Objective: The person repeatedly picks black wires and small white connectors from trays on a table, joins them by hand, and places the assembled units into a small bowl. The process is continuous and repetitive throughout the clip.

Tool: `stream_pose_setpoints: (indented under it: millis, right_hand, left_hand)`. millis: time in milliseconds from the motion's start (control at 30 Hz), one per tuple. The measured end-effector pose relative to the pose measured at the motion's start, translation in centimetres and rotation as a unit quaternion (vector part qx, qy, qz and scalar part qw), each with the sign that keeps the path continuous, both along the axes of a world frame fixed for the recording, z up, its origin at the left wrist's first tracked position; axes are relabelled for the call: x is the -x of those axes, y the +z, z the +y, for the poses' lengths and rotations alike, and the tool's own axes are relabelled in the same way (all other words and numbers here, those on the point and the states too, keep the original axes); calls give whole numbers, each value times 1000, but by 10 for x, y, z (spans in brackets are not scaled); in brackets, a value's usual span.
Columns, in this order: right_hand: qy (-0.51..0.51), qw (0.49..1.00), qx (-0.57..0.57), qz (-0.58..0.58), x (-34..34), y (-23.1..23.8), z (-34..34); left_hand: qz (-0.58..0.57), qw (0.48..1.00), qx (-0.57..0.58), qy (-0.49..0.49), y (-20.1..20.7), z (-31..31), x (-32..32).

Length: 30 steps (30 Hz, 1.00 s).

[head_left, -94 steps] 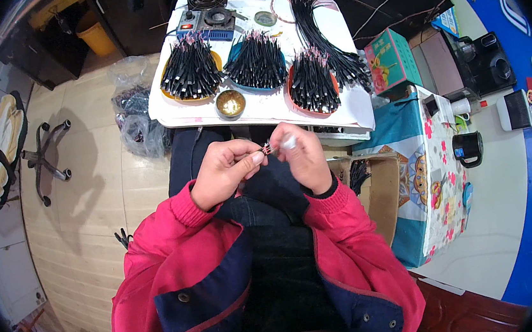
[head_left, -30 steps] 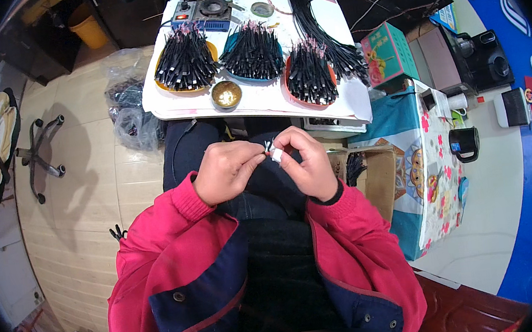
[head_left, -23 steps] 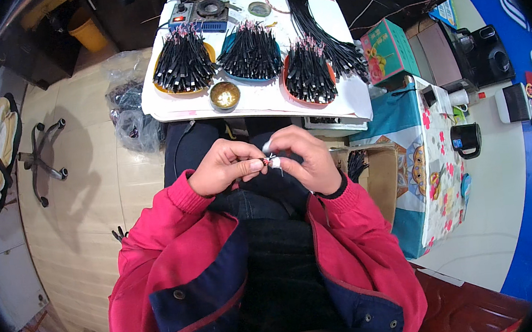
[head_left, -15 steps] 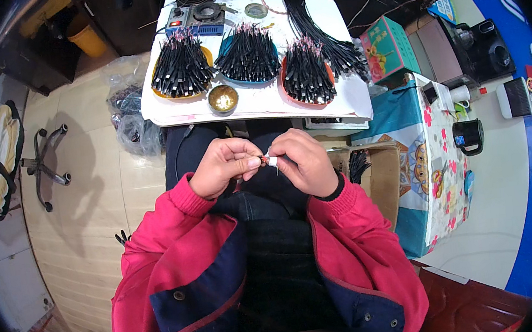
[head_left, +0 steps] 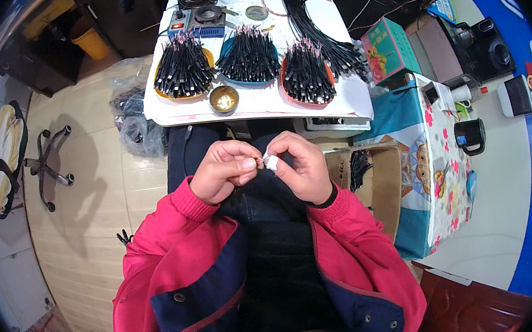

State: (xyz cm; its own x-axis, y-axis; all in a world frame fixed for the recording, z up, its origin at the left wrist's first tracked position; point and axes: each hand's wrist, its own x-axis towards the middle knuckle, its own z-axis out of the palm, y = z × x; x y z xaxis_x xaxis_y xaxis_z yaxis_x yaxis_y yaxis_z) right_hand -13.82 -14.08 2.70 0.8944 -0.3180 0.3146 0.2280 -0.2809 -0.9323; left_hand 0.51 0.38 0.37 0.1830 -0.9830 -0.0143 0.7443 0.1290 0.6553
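Note:
Both of my hands meet over my lap, just in front of the white table. My left hand (head_left: pixel 225 170) is closed in a pinch of thumb and forefinger on small reddish wire ends (head_left: pixel 259 161). Opposite it, my right hand (head_left: pixel 303 167) is closed too, its thumb and forefinger around a small white piece (head_left: pixel 271 163). Fingertips of the two hands nearly touch there. Whether the white piece is joined to the wire ends is too small to tell. The rest of what the fingers hold is hidden.
On the white table (head_left: pixel 260 106) stand yellow, blue and red trays of black cables (head_left: pixel 182 65), a small metal bowl (head_left: pixel 224 99) and a blue soldering device (head_left: pixel 198 23). More long cables (head_left: pixel 323 32) lie at right. A cardboard box (head_left: pixel 379 180) sits right of my knees, beside a cloth-covered table (head_left: pixel 450 180).
My right hand has turned slightly and its fingertips have shifted, so the white piece shows more. My left hand keeps its pinch almost in place. The view has moved a little.

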Motion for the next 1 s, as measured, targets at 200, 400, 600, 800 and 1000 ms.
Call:
stream_pose_setpoints:
  millis: [200, 400, 600, 800, 1000]
  right_hand:
    - [62, 861, -504, 30, -8, -15, 3]
    - [-104, 949, 273, -117, -6, 8, -9]
    - [-89, 907, 376, -167, -14, 15, -7]
    - [43, 929, -323, 177, -3, 2, -5]
    - [-41, 987, -106, 112, 2, 11, 1]
  left_hand:
    - [48, 999, 22, 13, -3, 1, -1]
    - [191, 977, 37, -81, -12, -3, 0]
    - [251, 960, 41, -117, -12, -4, 3]
    - [-521, 836, 22, 171, 2, 0, -3]
    - [-126, 987, -15, 94, 1, -1, 2]
